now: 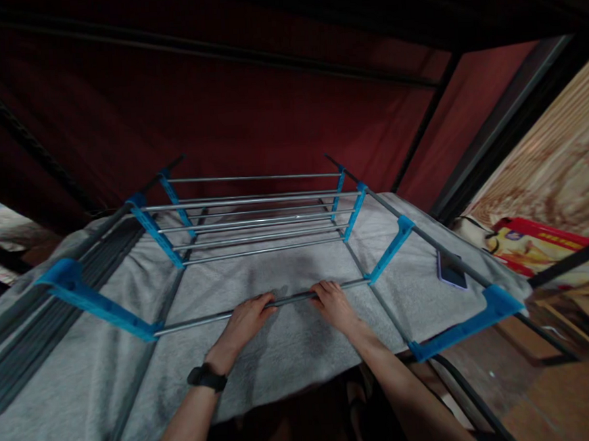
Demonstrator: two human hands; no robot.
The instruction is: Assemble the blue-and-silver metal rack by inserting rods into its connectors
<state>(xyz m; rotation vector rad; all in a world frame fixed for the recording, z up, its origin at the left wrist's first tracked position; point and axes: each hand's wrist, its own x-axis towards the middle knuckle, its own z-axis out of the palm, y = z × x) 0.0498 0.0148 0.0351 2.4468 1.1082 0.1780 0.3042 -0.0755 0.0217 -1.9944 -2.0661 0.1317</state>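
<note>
Just this side of the grey crossbar [293, 299], I see a dark watch [207, 378] strapped behind the person's left hand [250, 315]. That hand grasps the crossbar, fingers curled over it, and the right hand [334, 302] clasps it too, a little further right. One blue bracket [101, 303] meets the crossbar's left end. Well left of it lies a bundle of grey tubes [47, 319]; off its right end, a phone [452, 269]. Beyond the crossbar, the rack [264, 251] it belongs to stretches away over a grey blanket [293, 378], and behind everything hangs red cloth [249, 111].
</note>
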